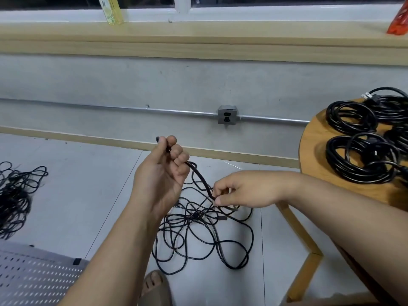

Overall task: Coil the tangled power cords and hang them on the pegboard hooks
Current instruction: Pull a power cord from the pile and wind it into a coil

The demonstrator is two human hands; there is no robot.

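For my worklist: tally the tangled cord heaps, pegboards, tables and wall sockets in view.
Tangled cord heaps: 2
Pegboards: 1
Tables: 1
Wall sockets: 1
Total: 5

**Desk:** How's the light?
**Photographer:** Flat, even indoor light falls from above. Only faint shadows mark the pale grey floor tiles beneath the left hand and right hand.
**Desk:** Focus?
**Photographer:** The thin black power cord between the hands is crisp. Below and left of the left hand, the grey perforated metal pegboard smears soft.
**Desk:** Distortion?
**Photographer:** The pale wooden window sill above the hands bows. The coiled black cords right of the right hand catch a sheen.
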